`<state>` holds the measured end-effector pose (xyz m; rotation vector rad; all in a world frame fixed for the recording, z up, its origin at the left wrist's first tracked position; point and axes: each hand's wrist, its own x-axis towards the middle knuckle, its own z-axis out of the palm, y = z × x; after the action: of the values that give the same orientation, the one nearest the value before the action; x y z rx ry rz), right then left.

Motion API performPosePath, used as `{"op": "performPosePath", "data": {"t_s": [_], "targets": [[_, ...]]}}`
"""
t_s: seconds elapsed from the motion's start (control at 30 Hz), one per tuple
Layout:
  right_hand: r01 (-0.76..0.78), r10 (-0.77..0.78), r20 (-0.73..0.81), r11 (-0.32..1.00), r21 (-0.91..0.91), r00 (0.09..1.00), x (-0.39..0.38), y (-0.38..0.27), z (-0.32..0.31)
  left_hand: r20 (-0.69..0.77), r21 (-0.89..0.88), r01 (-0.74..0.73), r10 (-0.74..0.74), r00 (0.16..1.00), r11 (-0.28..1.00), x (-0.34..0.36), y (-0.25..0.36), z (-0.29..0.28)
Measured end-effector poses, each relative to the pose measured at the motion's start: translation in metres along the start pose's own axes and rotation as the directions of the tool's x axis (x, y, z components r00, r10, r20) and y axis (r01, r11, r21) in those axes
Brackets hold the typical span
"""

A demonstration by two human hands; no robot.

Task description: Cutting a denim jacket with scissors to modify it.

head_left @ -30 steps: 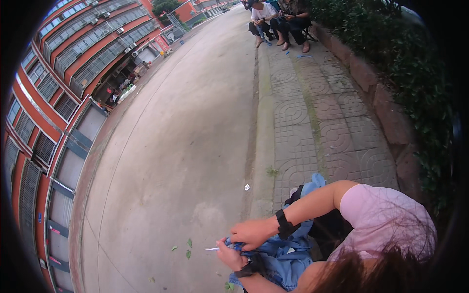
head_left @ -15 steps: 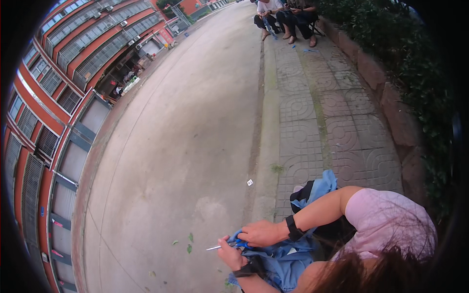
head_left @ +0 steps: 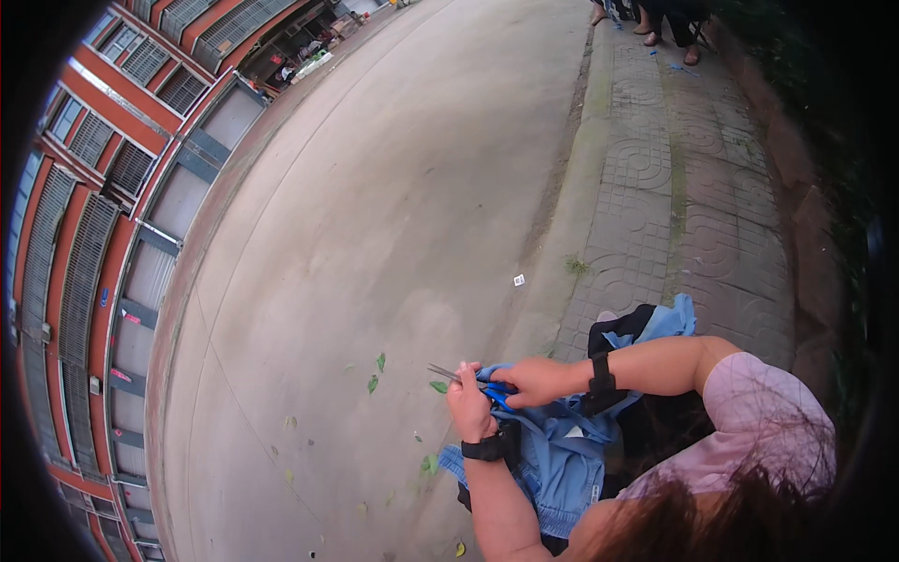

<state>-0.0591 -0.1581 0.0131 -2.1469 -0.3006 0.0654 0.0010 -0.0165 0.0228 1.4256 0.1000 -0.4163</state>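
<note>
1. Building (head_left: 98, 248) fills my 9-to-10 o'clock edge; the grey road (head_left: 346, 244) inside it gives loads of room.
2. Leaves (head_left: 380, 362) lie around 7, apart from my hands.
3. Scissors (head_left: 496, 386) run from 6 toward 5, steel tips poking left over open road, blue handles between my hands.
4. Left hand (head_left: 471, 409), 6 o'clock: fingers bunched at the scissors, can't tell what they're pinching.
5. Right hand (head_left: 538, 381), between 4 and 5: fingers curled by the handles, grip hidden. Blue garment (head_left: 559, 468) bunches below, tight against my forearms.
6. Stone border (head_left: 817, 248) hems in 3 o'clock.
</note>
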Motion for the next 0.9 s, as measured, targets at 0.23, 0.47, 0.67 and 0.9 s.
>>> {"op": "performPosePath", "data": {"t_s": [0.23, 0.47, 0.67, 0.9], "targets": [[-0.175, 0.174, 0.045, 0.869, 0.464, 0.984, 0.008, 0.001, -0.017, -0.024, -0.098, -0.033, 0.031, 0.999, 0.995, -0.002, 0.005, -0.010], [-0.260, 0.185, 0.189, 0.790, 0.555, 0.964, 0.000, -0.001, -0.021, -0.100, -0.009, -0.047, 0.045, 0.994, 0.999, 0.000, 0.004, -0.013], [-0.354, 0.223, 0.280, 0.688, 0.633, 0.934, -0.004, -0.008, -0.024, -0.081, -0.059, -0.043, 0.038, 0.996, 0.997, 0.002, 0.012, -0.009], [-0.452, 0.205, 0.417, 0.585, 0.674, 0.886, -0.015, -0.020, -0.036, -0.043, 0.049, -0.076, 0.078, 0.996, 0.996, 0.005, 0.013, -0.010]]}}
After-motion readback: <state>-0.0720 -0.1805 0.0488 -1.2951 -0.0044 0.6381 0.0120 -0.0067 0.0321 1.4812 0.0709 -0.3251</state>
